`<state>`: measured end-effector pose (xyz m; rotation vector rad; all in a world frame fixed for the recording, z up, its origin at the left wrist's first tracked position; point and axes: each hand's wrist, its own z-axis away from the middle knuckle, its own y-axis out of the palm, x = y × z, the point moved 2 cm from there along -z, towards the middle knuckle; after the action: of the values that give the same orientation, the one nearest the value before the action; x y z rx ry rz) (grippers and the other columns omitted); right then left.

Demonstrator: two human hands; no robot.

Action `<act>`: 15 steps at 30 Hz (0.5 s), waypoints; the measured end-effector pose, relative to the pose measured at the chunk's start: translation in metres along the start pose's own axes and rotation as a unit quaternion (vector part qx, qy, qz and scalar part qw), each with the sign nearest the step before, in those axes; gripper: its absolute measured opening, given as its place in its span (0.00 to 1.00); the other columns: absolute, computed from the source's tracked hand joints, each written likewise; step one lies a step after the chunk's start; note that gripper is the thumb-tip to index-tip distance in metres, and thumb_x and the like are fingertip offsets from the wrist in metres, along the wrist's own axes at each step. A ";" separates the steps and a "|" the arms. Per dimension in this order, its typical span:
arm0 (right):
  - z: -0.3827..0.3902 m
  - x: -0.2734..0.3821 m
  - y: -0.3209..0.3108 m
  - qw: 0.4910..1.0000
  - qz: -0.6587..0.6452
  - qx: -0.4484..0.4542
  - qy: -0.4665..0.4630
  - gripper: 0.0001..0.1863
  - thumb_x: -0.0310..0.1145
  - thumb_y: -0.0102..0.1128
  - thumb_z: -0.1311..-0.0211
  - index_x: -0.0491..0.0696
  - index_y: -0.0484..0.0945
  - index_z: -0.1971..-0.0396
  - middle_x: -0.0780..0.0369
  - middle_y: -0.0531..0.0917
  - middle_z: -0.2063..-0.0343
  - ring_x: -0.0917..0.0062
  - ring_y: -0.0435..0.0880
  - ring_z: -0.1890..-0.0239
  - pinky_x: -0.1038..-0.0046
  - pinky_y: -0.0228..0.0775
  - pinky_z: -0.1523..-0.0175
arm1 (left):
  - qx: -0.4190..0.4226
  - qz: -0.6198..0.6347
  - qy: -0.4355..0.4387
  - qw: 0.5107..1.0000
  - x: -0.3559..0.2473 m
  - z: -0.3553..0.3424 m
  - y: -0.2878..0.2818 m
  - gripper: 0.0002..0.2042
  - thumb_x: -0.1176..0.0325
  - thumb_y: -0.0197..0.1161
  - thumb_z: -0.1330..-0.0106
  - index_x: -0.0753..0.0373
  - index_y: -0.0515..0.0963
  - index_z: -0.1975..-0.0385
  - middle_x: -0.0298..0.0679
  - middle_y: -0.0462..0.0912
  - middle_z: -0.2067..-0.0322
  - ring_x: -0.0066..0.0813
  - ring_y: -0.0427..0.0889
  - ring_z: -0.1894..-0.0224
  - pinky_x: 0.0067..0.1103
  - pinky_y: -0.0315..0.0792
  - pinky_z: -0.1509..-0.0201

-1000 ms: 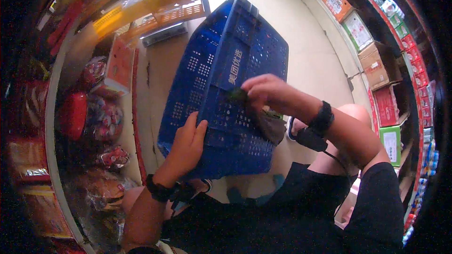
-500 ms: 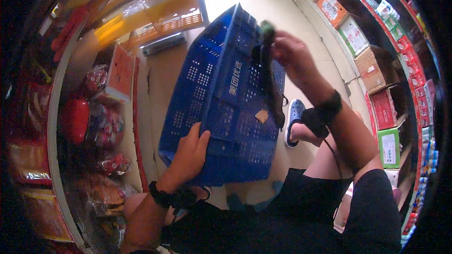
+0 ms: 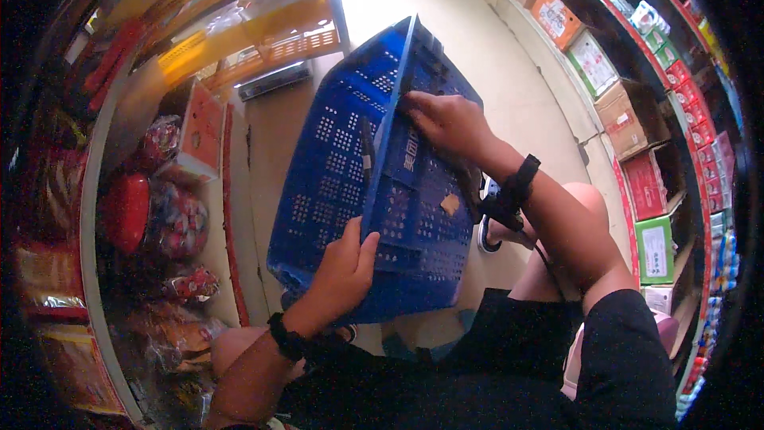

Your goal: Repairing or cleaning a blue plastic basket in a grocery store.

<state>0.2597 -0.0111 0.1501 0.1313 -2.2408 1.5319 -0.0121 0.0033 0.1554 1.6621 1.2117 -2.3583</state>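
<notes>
A blue plastic crate with perforated walls stands tilted in front of me, its open side facing left. My left hand is closed round its near rim, thumb on the outer wall. Farther along the same rim, my right hand has its fingers curled over the edge; its fingertips are partly hidden. A dark, narrow strip shows beneath my right wrist, against the crate's outer wall. Inside the crate is a slim dark object with a pale band. A torn beige label sticks to the outer wall.
Shelves at left hold bagged goods and a red-and-white carton. Along the right stand cardboard boxes and a green-edged box. A yellow basket is at the back left. My knees flank the crate above a tiled floor.
My right hand has come down and left from beyond the crate's far right side to its rim. The green-tipped dark thing by it no longer shows. My left hand stays on the rim.
</notes>
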 end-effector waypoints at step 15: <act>0.003 0.002 -0.006 0.995 -0.072 0.062 -0.043 0.13 0.30 0.55 0.45 0.46 0.79 0.59 0.48 0.76 0.80 0.56 0.79 0.77 0.64 0.70 0.70 | -0.009 0.006 0.016 1.000 -0.002 -0.001 0.000 0.13 0.66 0.47 0.30 0.71 0.67 0.55 0.59 0.78 0.71 0.58 0.78 0.66 0.41 0.70 0.64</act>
<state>0.2591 -0.0156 0.1552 0.3939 -2.1496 1.6133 -0.0105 0.0028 0.1565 1.7041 1.2203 -2.3159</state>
